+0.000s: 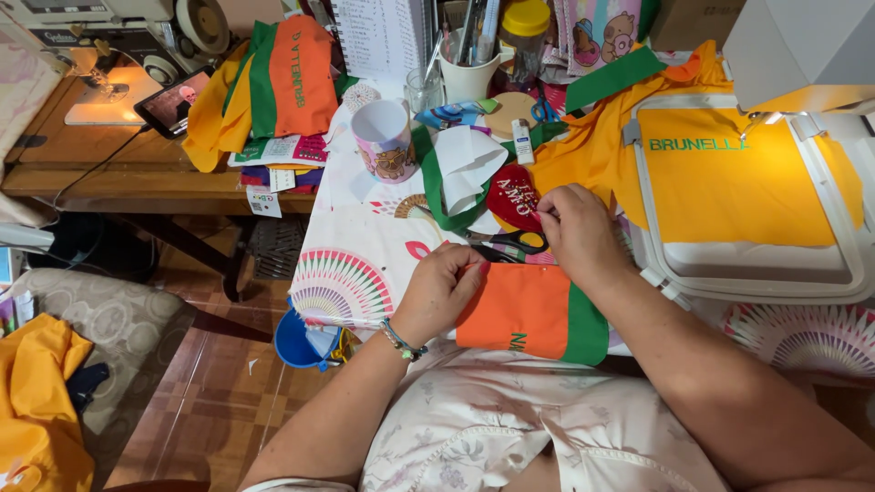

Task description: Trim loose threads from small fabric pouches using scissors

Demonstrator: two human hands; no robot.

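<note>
Fingers [550, 211] pinching red patch [513, 198], orange-green cloth [533, 312]

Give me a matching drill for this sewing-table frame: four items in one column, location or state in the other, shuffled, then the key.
Items
1. orange and green cloth piece
2. scissors
3. printed mug
4. yellow fabric

Places or states
A. stretched in the white embroidery hoop at the right
B. under the left hand, at the table's near edge
C. standing upright behind the left hand, near the paper scraps
D. lying flat, just left of the right hand

Pairs: 1-B, 2-D, 3-C, 4-A
</note>
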